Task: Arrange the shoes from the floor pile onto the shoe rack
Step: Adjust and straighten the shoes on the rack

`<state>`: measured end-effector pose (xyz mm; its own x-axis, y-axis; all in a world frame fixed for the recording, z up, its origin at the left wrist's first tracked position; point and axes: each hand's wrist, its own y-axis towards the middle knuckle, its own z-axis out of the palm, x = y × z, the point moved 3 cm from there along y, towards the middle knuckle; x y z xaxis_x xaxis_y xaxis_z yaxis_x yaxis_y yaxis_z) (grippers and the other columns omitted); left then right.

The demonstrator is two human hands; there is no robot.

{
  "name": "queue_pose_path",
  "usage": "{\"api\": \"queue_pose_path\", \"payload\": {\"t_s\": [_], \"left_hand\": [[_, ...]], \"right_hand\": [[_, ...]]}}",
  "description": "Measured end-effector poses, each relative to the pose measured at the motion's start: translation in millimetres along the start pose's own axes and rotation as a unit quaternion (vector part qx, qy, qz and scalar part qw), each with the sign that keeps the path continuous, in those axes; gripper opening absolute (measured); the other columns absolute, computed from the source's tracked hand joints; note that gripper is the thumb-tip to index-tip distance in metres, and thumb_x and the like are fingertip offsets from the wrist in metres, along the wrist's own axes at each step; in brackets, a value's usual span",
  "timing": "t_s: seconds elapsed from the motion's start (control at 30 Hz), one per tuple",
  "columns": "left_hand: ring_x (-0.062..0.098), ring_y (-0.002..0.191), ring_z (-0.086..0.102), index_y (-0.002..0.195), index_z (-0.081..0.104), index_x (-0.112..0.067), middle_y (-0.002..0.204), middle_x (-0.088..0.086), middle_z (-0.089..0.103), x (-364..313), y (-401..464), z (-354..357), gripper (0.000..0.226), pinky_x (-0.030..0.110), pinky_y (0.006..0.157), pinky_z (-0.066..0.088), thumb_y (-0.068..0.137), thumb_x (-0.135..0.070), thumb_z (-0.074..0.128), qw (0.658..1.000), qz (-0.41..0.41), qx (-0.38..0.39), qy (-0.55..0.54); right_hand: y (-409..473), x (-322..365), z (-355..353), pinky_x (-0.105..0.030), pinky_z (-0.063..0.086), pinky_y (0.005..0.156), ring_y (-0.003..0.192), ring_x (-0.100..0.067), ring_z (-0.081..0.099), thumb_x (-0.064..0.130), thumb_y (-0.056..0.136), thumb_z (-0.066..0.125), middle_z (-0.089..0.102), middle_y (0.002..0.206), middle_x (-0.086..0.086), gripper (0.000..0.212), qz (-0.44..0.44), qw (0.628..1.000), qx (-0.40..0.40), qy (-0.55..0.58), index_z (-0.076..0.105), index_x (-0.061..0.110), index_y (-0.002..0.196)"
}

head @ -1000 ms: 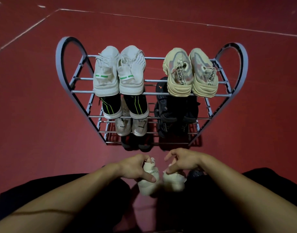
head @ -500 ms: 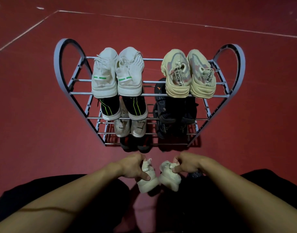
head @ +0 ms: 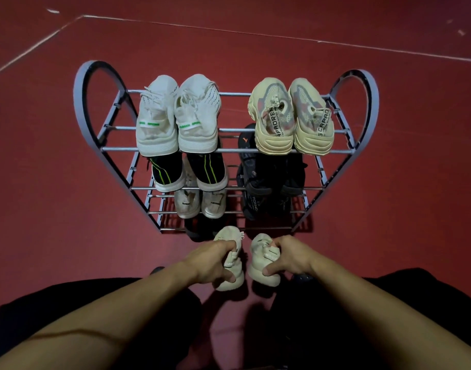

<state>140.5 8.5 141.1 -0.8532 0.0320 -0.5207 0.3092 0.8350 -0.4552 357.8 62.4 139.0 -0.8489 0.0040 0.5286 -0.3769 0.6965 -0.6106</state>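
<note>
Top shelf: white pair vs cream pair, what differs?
The white pair sits on the left of the shoe rack; the cream pair sits on the right. The white pair has laces and small green heel marks; the cream pair has grey-pink mesh panels and lettered pull straps. The cream pair's soles look chunkier, ridged. Both rest side by side, heels toward the camera.

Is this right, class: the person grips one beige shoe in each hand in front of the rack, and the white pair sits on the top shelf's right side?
Not quite. In the head view the white pair sits on the left side of the rack's top shelf. The rest holds: the left hand and right hand each grip a beige shoe in front of it.
</note>
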Motion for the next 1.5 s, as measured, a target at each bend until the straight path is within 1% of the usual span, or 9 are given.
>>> {"api": "queue_pose_path", "payload": {"t_s": [0.3, 0.5, 0.77, 0.87, 1.0, 1.1, 1.2, 1.3, 1.5], "left_hand": [[0.018, 0.082, 0.051, 0.101, 0.056, -0.014, 0.089, -0.002, 0.054, -4, 21, 34, 0.037, 0.029, 0.067, 0.034, 0.082, -0.036, 0.079, 0.999, -0.015, 0.036, 0.019], [0.020, 0.081, 0.052, 0.093, 0.053, -0.012, 0.086, 0.000, 0.055, -9, 53, 41, 0.028, 0.029, 0.066, 0.034, 0.087, -0.029, 0.074, 0.999, -0.007, 0.029, 0.031], [0.022, 0.089, 0.058, 0.099, 0.056, -0.011, 0.098, 0.004, 0.061, -4, 111, 63, 0.022, 0.025, 0.070, 0.034, 0.088, -0.021, 0.073, 0.999, 0.007, 0.034, 0.030], [0.023, 0.083, 0.063, 0.085, 0.050, -0.018, 0.087, -0.006, 0.057, 6, 136, 76, 0.021, 0.026, 0.068, 0.042, 0.084, -0.016, 0.070, 1.000, 0.017, 0.026, 0.004], [0.005, 0.060, 0.044, 0.082, 0.054, -0.004, 0.075, -0.009, 0.044, 4, 157, 78, 0.014, 0.006, 0.059, 0.038, 0.087, 0.002, 0.065, 0.998, 0.022, -0.018, -0.047], [-0.002, 0.065, 0.043, 0.094, 0.061, 0.008, 0.080, -0.002, 0.047, 8, 174, 83, 0.005, 0.007, 0.065, 0.040, 0.089, 0.008, 0.062, 0.997, 0.029, -0.047, -0.061], [0.022, 0.082, 0.059, 0.099, 0.064, 0.005, 0.094, 0.013, 0.061, 22, 195, 87, 0.012, 0.012, 0.069, 0.034, 0.088, 0.000, 0.066, 0.994, -0.005, -0.084, -0.072], [0.020, 0.077, 0.056, 0.089, 0.065, -0.006, 0.087, 0.003, 0.061, 36, 216, 88, 0.007, 0.022, 0.069, 0.036, 0.090, -0.012, 0.067, 0.990, -0.029, -0.126, -0.058], [0.022, 0.120, 0.044, 0.136, 0.051, -0.015, 0.132, 0.012, 0.041, 60, 243, 108, 0.054, 0.030, 0.109, 0.039, 0.089, -0.034, 0.073, 0.967, -0.153, -0.102, -0.176]], "right_hand": [[6, -35, 14, -0.024, 0.040, 0.054, 0.069, -0.011, 0.055, 0.030, 0.063, 0.078, 0.061, 0.083, 0.001, 0.032, -0.020, 0.995, -0.070, -0.071, 0.053, 0.017, 0.079], [32, -54, 17, -0.027, 0.035, 0.072, 0.101, -0.024, 0.059, 0.028, 0.071, 0.078, 0.057, 0.112, 0.000, 0.048, -0.024, 0.988, -0.080, -0.132, 0.059, 0.017, 0.114], [63, -88, 22, -0.030, 0.039, 0.068, 0.085, -0.022, 0.056, 0.056, 0.073, 0.053, 0.054, 0.093, 0.000, 0.047, -0.030, 0.990, -0.136, -0.029, 0.062, 0.016, 0.095], [77, -96, 22, -0.015, 0.039, 0.066, 0.074, -0.006, 0.045, 0.047, 0.082, 0.064, 0.046, 0.085, 0.009, 0.017, -0.044, 0.987, -0.153, -0.031, 0.051, 0.036, 0.079], [108, -100, 19, -0.051, 0.018, 0.061, 0.061, -0.024, 0.022, 0.015, 0.087, 0.041, 0.021, 0.066, -0.015, 0.031, -0.128, 0.968, -0.206, 0.061, 0.023, 0.008, 0.062], [123, -101, 13, -0.043, 0.020, 0.059, 0.066, -0.033, 0.029, 0.014, 0.094, 0.041, 0.031, 0.076, -0.021, 0.025, -0.129, 0.974, -0.187, 0.008, 0.039, -0.002, 0.075], [143, -121, 19, -0.027, 0.042, 0.070, 0.099, -0.031, 0.058, 0.021, 0.087, 0.067, 0.056, 0.115, -0.014, 0.041, -0.023, 0.983, -0.155, -0.101, 0.057, 0.011, 0.126], [159, -128, 17, -0.024, 0.050, 0.079, 0.097, -0.020, 0.064, 0.008, 0.065, 0.086, 0.066, 0.119, -0.016, 0.068, -0.083, 0.983, -0.163, -0.033, 0.061, 0.012, 0.129], [183, -128, 8, -0.033, 0.038, 0.105, 0.129, -0.030, 0.049, 0.027, 0.089, 0.068, 0.050, 0.141, -0.012, 0.058, 0.017, 0.998, -0.052, -0.004, 0.046, 0.013, 0.141]]}}
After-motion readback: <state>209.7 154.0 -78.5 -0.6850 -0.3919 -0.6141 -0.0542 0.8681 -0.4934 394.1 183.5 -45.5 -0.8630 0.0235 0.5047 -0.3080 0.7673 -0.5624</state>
